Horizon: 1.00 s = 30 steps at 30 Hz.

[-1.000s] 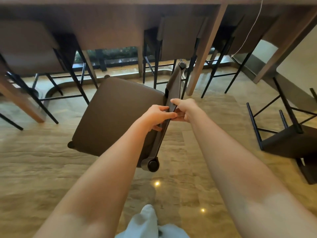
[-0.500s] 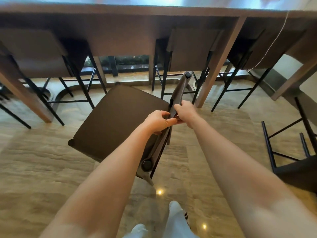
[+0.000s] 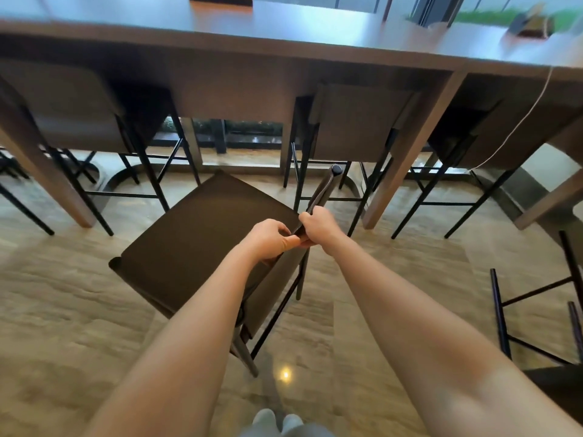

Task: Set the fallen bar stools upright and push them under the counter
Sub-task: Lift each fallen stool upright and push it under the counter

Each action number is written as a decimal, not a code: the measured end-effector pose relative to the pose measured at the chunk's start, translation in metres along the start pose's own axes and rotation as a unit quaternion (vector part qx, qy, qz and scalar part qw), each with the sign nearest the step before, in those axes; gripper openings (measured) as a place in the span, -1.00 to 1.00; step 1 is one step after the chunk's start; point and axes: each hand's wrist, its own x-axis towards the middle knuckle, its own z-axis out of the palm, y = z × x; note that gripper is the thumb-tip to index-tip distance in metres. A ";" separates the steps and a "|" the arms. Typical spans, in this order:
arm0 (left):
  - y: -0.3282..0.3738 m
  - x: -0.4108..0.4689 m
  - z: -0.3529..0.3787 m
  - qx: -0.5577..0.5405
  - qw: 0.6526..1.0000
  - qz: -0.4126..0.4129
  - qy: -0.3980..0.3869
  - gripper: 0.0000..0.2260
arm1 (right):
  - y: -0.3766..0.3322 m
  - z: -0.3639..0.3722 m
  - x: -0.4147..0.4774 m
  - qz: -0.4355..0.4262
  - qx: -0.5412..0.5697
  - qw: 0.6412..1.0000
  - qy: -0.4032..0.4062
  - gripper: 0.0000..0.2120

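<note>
A dark brown bar stool (image 3: 202,244) with black metal legs stands in front of me on the floor, its seat facing up and turned at an angle to the counter (image 3: 284,48). My left hand (image 3: 271,241) and my right hand (image 3: 317,225) both grip the top edge of its low backrest, close together. A second stool (image 3: 536,326) lies on its side at the right edge, legs pointing left; only part of it shows.
Under the wooden counter stand other stools: one at left (image 3: 72,105), one right of centre (image 3: 356,121), one further right (image 3: 467,143). Counter legs (image 3: 407,152) flank a gap behind the held stool. A white cable (image 3: 517,124) hangs at right. The floor is polished stone.
The stool has come up from a tilt to standing on its legs, both hands still on the backrest. My view has risen, so the countertop now shows.
</note>
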 end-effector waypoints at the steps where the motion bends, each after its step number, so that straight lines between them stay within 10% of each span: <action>1: 0.003 0.005 0.000 0.007 1.000 0.001 0.003 -0.65 | -0.001 -0.002 0.005 0.001 -0.002 1.000 0.002 -0.88; 19: 0.007 0.023 -0.008 -0.034 0.998 -0.043 -0.029 -0.95 | 0.002 -0.011 0.041 -0.024 -0.026 0.999 -0.021 -0.76; 30: 0.015 0.001 0.019 -0.111 0.983 -0.095 0.113 -0.85 | 0.011 -0.016 0.042 -0.066 -0.034 0.996 -0.054 -0.67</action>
